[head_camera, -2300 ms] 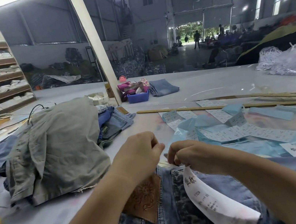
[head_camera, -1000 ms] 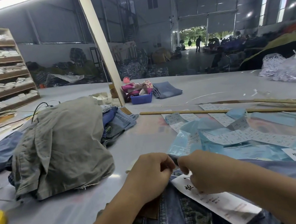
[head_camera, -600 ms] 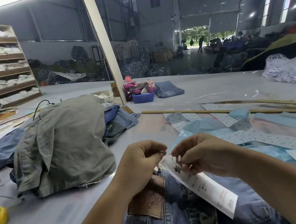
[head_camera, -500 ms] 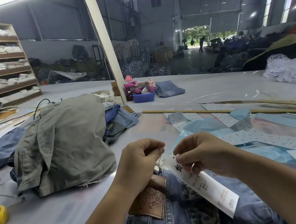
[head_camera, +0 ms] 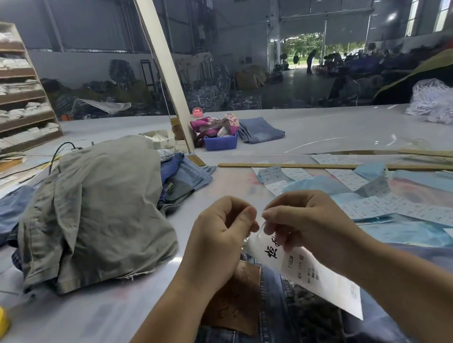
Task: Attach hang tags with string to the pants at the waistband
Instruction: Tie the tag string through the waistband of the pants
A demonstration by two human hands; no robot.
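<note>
Both hands meet fingertip to fingertip just above the jeans. Curled right hand fingers pinch the top of a white paper tag, which slants down over the jeans. Curled left hand fingers pinch together beside it; whether they grip string is too small to tell. A brown leather patch sits on the jeans below the left hand. Left of the jeans lies a grey-green heap of clothes.
</note>
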